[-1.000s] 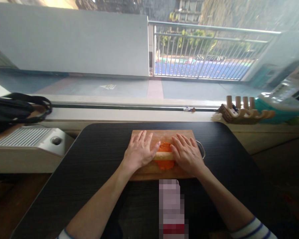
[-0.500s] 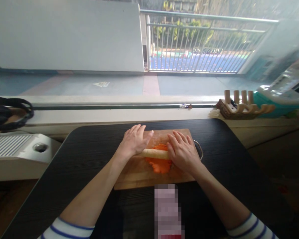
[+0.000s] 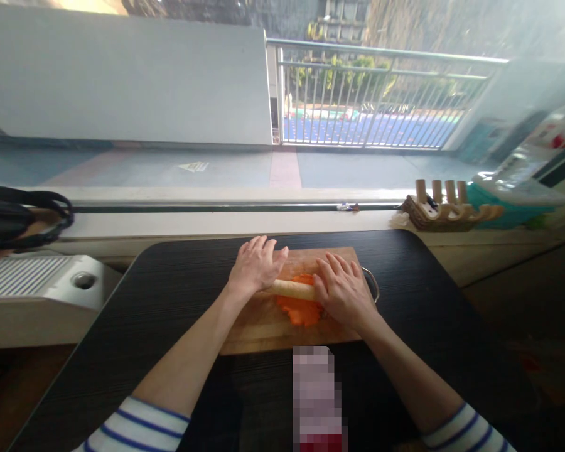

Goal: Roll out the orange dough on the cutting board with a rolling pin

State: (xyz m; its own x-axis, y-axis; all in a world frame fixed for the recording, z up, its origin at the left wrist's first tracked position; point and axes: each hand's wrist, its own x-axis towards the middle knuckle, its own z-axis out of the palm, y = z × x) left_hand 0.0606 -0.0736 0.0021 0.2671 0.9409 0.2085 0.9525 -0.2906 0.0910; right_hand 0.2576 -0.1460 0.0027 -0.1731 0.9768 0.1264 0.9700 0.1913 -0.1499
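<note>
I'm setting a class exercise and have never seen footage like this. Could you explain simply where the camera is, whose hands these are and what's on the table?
There is no machine here: one person works with two bare hands. The single camera is worn on that person's head, looking forward and down, so we see roughly what they see. On the dark table lies a wooden board. On it is a flattened orange, dough-like sheet, with a pale rolling pin across it. The left hand is over the pin's left end and the right hand over its right, fingers stretched forward.
</note>
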